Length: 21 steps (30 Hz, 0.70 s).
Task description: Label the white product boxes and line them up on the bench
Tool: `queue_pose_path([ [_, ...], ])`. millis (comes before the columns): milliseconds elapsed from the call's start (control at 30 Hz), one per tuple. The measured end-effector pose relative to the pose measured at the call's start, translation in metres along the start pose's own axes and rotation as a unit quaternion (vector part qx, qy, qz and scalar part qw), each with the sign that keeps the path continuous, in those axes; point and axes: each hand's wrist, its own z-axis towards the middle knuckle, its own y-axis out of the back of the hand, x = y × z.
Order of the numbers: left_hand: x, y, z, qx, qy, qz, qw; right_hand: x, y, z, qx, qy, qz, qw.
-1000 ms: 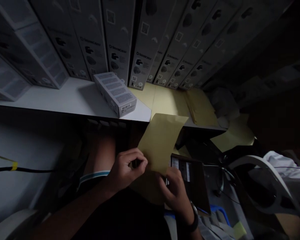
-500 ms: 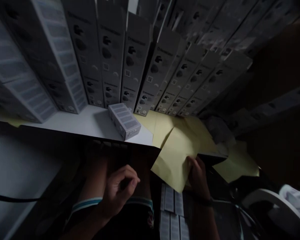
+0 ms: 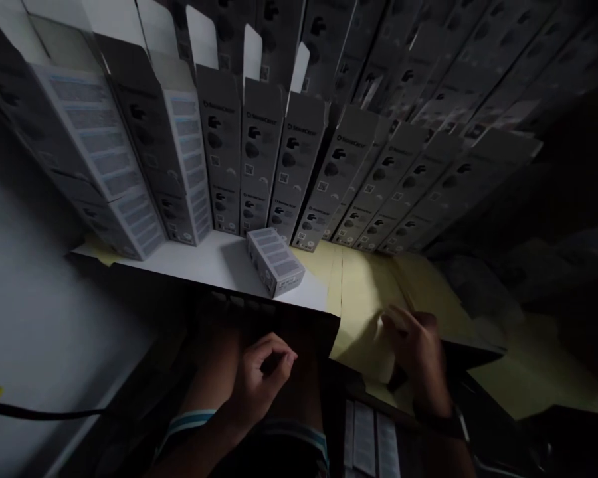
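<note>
My left hand (image 3: 265,377) hovers above my lap, fingers curled toward the thumb, with nothing visible in it. At the right, my right hand (image 3: 418,342) has its fingertips closed at the right side of a yellow sheet of paper (image 3: 361,305). This sheet lies over the front edge of the shelf, its lower part hanging past the edge. More yellow paper (image 3: 433,292) lies to the right of that hand. A small grey printed box (image 3: 275,259) rests on the white surface (image 3: 199,262), left of the sheet.
Tall grey cartons (image 3: 259,156) stand in a row at the back, some with raised white flaps, and more rise behind them. Below the shelf are several small boxes (image 3: 371,438). A black cable (image 3: 44,415) with a yellow tag runs at the lower left.
The yellow sheet, held up and tilted before, has come down onto the shelf edge with my right hand. The view has shifted, so the shelf appears lower and further right. My left hand keeps its curled shape.
</note>
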Motion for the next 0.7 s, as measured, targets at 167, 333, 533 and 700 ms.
queue_pose_path([
  [167,0.002,-0.005,0.01,-0.013,-0.059,0.054,0.997,0.064,0.015,-0.038,0.015,0.139,0.182,0.973],
  [333,-0.007,-0.009,0.026,-0.016,-0.143,0.08,0.986,0.13,0.015,-0.066,0.147,0.149,0.388,0.898],
  [533,-0.017,0.016,0.046,0.026,-0.175,0.036,0.984,0.141,0.012,-0.044,0.046,0.201,0.38,0.902],
  [700,0.005,0.034,0.089,-0.1,-0.246,0.156,0.951,0.148,0.001,0.0,-0.172,0.297,0.27,0.9],
])
